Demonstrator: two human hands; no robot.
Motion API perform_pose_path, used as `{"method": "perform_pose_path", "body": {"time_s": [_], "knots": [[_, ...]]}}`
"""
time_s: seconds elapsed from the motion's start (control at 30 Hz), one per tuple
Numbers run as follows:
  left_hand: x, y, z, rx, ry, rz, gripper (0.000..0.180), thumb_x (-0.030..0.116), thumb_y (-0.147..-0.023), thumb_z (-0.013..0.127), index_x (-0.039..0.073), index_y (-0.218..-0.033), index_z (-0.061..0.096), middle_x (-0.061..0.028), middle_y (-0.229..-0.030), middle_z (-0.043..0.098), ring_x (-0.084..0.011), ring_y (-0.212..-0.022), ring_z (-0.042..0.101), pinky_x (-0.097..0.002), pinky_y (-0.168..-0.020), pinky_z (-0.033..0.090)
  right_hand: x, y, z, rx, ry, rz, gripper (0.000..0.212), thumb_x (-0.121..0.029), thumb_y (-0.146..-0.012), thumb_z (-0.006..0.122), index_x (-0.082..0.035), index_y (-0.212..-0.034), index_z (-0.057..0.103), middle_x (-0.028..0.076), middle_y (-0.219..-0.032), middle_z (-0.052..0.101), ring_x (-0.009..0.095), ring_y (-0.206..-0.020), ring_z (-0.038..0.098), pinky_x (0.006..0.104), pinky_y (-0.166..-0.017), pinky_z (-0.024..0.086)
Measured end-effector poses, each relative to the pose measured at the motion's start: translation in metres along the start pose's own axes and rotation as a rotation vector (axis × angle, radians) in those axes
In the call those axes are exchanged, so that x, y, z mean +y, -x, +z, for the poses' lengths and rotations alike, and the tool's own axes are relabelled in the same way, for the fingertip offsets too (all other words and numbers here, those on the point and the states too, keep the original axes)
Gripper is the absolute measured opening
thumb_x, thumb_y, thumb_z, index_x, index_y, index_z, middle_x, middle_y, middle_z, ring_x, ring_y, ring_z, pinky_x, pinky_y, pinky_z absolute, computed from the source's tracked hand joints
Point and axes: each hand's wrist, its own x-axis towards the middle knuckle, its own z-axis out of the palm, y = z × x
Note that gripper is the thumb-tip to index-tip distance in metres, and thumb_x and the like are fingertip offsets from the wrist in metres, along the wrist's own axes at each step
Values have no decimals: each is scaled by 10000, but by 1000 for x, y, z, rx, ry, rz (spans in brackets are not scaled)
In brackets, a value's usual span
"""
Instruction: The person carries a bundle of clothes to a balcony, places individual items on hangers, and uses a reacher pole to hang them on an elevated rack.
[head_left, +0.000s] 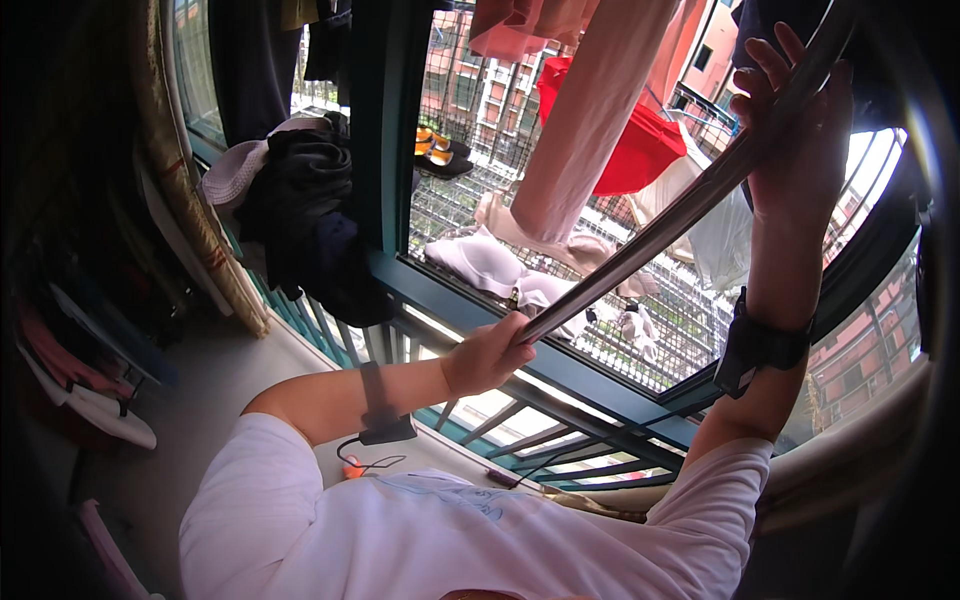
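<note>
- Nearest the body, the left hand (487, 354) is closed in a fist around the lower end of a metal pole (640, 247).
- From that fist, the pole's long axis slants up toward half past one, so nearly all of its visible length lies on that side of the left hand.
- At two o'clock from the left hand, and higher, the right hand (804, 160) is at the pole's upper stretch; its fingers fan apart on the pole's eleven o'clock side (I cannot tell whether the thumb or palm clamps it).
- The left hand is nearer the lower end; the upper end runs past the right hand to the picture's top edge, its tip hard to make out.
- Beyond the left hand, the teal window frame (386, 130) rises toward twelve, with a dark bundle of clothing (305, 190) at ten o'clock.
- Farther out, a pink cloth (590, 120) and a red cloth (640, 150) hang on the pole's eleven o'clock side; in view they sit close to it, contact uncertain.
</note>
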Motion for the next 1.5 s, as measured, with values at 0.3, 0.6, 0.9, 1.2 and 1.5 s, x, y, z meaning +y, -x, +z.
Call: {"method": "perform_pose_path", "body": {"time_s": [0.3,0.6,0.9,1.2,1.5], "knots": [[-11,122,-114,-46,-155,-291,249,275,-930,468,44,-1017,437,-90,-817,549,-198,-742,549,-306,-707,438,70,-37,214,72,96,-175,437,-340,-960,327,31,-1145,468,96,-800,604,173,-702,598,304,-664,496],[15,368,-302,-102,-306,-853,258,270,-890,510,57,-1031,470,-162,-963,572,-318,-931,553,-379,-815,412,165,-113,444,-344,-274,-9,462,-296,-971,301,57,-1259,376,183,-1028,594,249,-922,599,379,-869,472],[97,465,-545,665,-218,-758,348,181,-895,535,-4,-1189,518,-64,-1077,595,-110,-997,537,-230,-863,422,357,-121,637,-417,-171,617,245,-194,-819,662,-15,-975,599,35,-871,613,108,-835,560,254,-767,427],[189,356,-698,737,-483,-147,620,330,-910,490,49,-1389,215,-161,-1325,402,-226,-1194,433,-309,-988,349,613,-108,746,-557,-115,826,219,-194,-778,685,-48,-884,560,28,-773,583,133,-735,532,287,-672,430],[116,321,-864,786,-538,-492,347,129,-876,568,9,-1188,473,-42,-919,578,-127,-875,576,-261,-824,457,790,-163,798,-896,271,649,439,-325,-711,712,-38,-992,536,148,-939,608,315,-894,577,371,-792,448]]}}
